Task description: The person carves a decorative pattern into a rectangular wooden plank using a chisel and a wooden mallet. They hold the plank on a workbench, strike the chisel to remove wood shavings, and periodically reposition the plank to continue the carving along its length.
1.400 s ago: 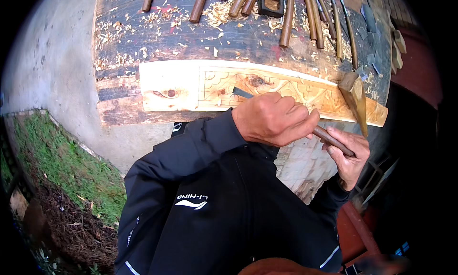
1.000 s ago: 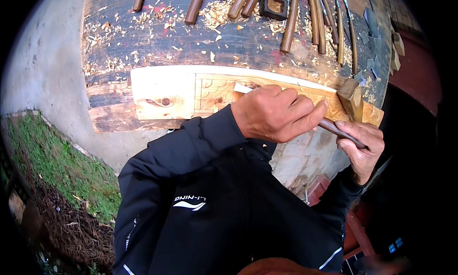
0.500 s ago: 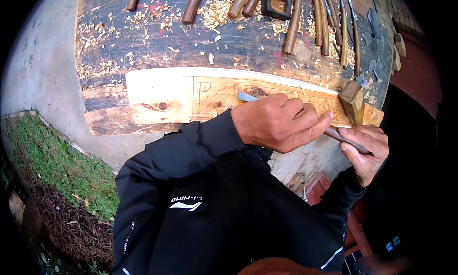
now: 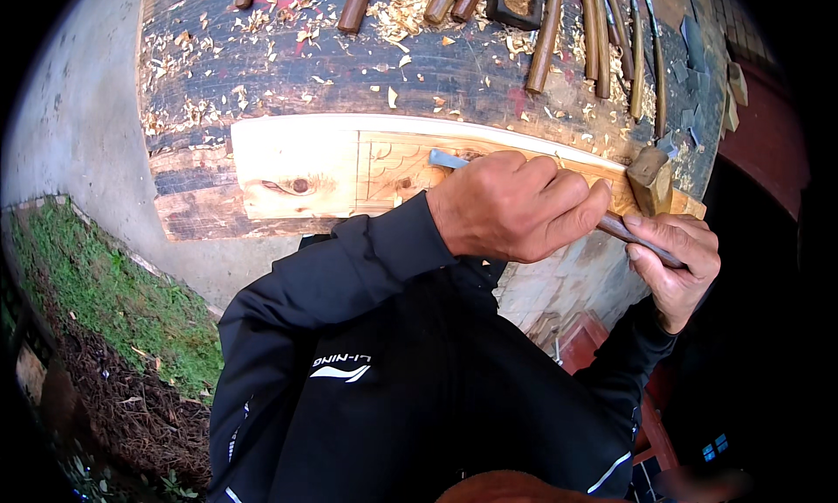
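A long pale wooden board (image 4: 301,154) with carved and drawn curved lines lies along the near edge of the workbench. Over it my left hand (image 4: 524,208) is closed round a chisel, whose flat grey blade (image 4: 447,159) sticks out to the left above the carved part. My right hand (image 4: 679,263) grips the chisel's dark wooden handle (image 4: 642,239) between thumb and fingers. The tool slopes from upper left to lower right. A wooden mallet (image 4: 650,180) rests at the board's right end, just beyond my right hand. My left hand hides part of the carving.
Several wooden-handled tools (image 4: 546,41) lie at the workbench's far side, beside a dark square block (image 4: 515,3) with a hollow. Wood shavings (image 4: 401,16) are scattered over the workbench (image 4: 279,97). Grey sheet scraps (image 4: 690,75) lie at its right edge. Grass (image 4: 122,294) borders the paving at left.
The whole view has shifted slightly, so the workbench and board sit a little higher. The chisel's blade has slid a short way left over the board; both hands keep their grip.
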`<control>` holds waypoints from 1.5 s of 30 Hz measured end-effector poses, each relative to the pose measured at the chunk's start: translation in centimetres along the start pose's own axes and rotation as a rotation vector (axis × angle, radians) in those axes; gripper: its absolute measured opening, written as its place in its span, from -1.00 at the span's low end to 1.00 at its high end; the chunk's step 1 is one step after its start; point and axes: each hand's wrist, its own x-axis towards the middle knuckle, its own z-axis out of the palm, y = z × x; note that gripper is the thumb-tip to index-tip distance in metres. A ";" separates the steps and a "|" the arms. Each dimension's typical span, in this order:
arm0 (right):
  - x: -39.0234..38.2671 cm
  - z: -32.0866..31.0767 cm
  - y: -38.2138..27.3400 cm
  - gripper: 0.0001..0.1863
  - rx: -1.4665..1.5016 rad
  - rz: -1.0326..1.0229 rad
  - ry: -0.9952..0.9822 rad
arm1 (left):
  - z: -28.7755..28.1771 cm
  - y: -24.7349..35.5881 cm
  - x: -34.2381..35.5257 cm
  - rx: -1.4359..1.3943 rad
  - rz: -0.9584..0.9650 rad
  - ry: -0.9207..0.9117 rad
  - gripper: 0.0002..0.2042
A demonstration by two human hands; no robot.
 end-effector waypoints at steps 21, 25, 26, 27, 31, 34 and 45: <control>1.9 -0.7 0.2 -0.61 0.006 0.053 -0.046 | -0.1 -0.2 0.7 -0.145 -0.152 -0.004 -0.53; 2.1 -0.7 0.6 -0.61 0.029 0.032 -0.052 | -0.3 -0.3 0.8 -0.124 -0.158 -0.021 -0.56; 2.2 -0.7 0.6 -0.62 0.033 0.030 -0.054 | -0.3 -0.3 0.7 -0.119 -0.157 -0.024 -0.57; 2.4 -0.7 0.6 -0.61 0.038 0.026 -0.063 | -0.3 -0.3 0.8 -0.115 -0.165 -0.017 -0.57; 3.1 -1.1 0.4 -0.62 0.049 0.015 -0.101 | -0.2 -0.1 0.8 -0.103 -0.189 0.016 -0.59; 3.5 -0.9 0.4 -0.64 0.012 -0.063 -0.093 | -0.2 -0.1 0.8 -0.111 -0.206 0.036 -0.60; 3.3 -0.2 -0.8 -0.62 -0.014 -0.153 -0.064 | -1.0 -0.1 0.5 -0.069 -0.153 0.072 -0.60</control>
